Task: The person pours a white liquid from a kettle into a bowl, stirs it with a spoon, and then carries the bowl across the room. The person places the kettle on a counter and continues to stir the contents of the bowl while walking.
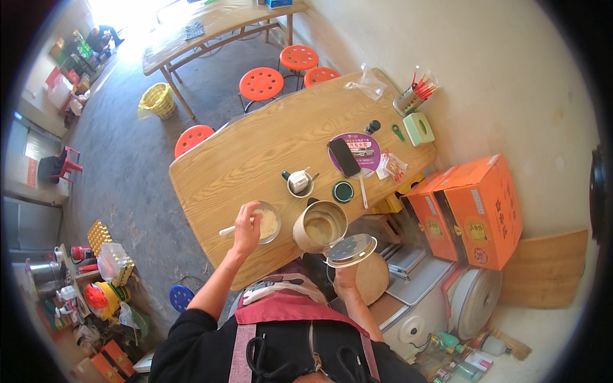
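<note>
My left hand (246,232) is over a round see-through bowl (278,229) of pale powder (268,223), fingers curled down at its left side; whether they grip anything is hidden. A white handle (227,231) sticks out left of that hand. My right hand (346,278) holds up a round metal lid (352,250) beside an open beige canister (306,235). The canister stands near the table edge, with a light brown coating or content inside. Behind it, a cup (300,192) holds a small white packet (299,181) and a spoon (315,176).
On the wooden table (230,182) are a green ring-shaped lid (343,192), a phone (345,158) on a purple hand fan (368,148), a dark-capped jar (372,127), a tissue box (418,129) and a chopstick holder (408,101). Orange cartons (479,210) stand right; red stools (261,84) beyond.
</note>
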Motion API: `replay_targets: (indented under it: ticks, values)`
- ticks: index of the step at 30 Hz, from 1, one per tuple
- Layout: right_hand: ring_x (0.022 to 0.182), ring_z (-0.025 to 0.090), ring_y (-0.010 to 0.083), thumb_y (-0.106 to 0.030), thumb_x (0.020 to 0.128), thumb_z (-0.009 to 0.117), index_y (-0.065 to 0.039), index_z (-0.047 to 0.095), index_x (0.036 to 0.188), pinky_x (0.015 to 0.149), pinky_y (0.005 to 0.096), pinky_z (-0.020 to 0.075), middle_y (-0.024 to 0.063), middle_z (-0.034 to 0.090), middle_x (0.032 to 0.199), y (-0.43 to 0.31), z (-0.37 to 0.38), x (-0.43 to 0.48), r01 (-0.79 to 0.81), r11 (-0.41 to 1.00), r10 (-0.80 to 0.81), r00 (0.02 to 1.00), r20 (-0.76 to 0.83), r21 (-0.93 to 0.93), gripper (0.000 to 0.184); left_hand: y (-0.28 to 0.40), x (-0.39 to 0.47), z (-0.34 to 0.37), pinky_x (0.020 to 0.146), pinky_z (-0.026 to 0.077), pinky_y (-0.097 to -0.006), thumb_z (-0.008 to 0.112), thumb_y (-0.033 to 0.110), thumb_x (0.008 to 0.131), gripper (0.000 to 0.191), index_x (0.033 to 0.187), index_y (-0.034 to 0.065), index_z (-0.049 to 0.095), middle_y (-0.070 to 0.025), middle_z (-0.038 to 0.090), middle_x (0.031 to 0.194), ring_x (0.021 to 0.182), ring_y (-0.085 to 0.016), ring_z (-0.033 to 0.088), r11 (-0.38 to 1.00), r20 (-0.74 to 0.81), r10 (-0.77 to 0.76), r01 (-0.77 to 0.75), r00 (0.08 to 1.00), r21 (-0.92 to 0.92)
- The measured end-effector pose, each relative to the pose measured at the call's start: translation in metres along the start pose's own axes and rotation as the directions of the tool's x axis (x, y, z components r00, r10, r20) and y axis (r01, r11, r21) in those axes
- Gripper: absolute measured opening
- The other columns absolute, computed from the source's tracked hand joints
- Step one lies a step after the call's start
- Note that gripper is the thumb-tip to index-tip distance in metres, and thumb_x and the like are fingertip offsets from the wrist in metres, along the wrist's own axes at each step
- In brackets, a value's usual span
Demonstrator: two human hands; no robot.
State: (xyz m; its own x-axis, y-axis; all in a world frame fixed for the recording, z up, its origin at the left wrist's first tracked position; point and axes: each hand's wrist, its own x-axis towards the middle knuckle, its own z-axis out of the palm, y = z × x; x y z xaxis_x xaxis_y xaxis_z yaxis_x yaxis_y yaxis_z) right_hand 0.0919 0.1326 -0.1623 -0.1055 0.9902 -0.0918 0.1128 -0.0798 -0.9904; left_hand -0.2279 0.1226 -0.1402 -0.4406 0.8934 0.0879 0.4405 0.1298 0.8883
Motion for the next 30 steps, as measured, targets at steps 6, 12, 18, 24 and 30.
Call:
replay_targets:
  ticks: [6,12,18,24,30]
  values:
    - [0.084,0.065,0.0147,-0.002,0.075,0.078,-0.003,0.07,0.091,0.077,0.0297,0.0529,0.0026,0.069,0.091,-0.033,0.009,0.005,0.018,0.99,-0.013,0.999,0.032,-0.14,0.018,0.0,-0.068,-0.02,0.062,0.055,-0.0305,0.059,-0.006,0.089,0.031,0.119,-0.0001,0.058,-0.0154,0.061,0.115,0.079,-0.021,0.065,0.993,-0.045,-0.119,0.118,0.992,-0.017]
    - [0.078,0.067,0.0133,-0.003,0.076,0.074,0.0,0.073,0.089,0.072,0.0291,0.0527,0.0045,0.073,0.085,-0.034,0.01,0.005,-0.113,0.993,0.113,0.994,0.008,0.017,0.013,0.007,-0.096,-0.026,0.061,0.055,-0.03,0.059,-0.008,0.088,0.03,0.116,0.0013,0.057,-0.0143,0.06,0.116,0.077,-0.02,0.063,0.982,-0.057,-0.179,0.174,0.982,-0.073]
    - [0.079,0.066,0.0133,-0.003,0.076,0.074,-0.001,0.073,0.089,0.074,0.0294,0.0526,0.004,0.072,0.085,-0.045,0.01,0.011,0.0,0.996,-0.001,1.0,-0.004,-0.09,0.014,0.011,-0.099,-0.028,0.061,0.055,-0.0303,0.06,-0.008,0.087,0.031,0.116,0.0017,0.057,-0.0138,0.06,0.114,0.075,-0.02,0.062,0.978,-0.097,-0.188,0.177,0.977,-0.109]
    - [0.082,0.066,0.0128,-0.003,0.078,0.075,-0.001,0.072,0.093,0.076,0.0294,0.052,0.0037,0.072,0.088,-0.037,0.005,0.014,-0.058,0.997,0.059,0.998,0.005,-0.051,0.015,0.012,-0.098,-0.031,0.062,0.055,-0.0308,0.059,-0.008,0.087,0.031,0.116,0.0012,0.057,-0.0141,0.06,0.114,0.075,-0.02,0.061,0.974,-0.112,-0.198,0.182,0.974,-0.135]
    - [0.082,0.064,0.0108,-0.006,0.082,0.076,-0.001,0.073,0.095,0.077,0.0286,0.051,0.0021,0.072,0.09,-0.049,0.012,0.018,-0.048,0.997,0.048,0.999,0.011,-0.062,0.014,0.014,-0.097,-0.034,0.063,0.055,-0.0306,0.059,-0.008,0.087,0.03,0.116,0.001,0.057,-0.0144,0.06,0.115,0.075,-0.021,0.061,0.973,-0.124,-0.203,0.186,0.971,-0.134]
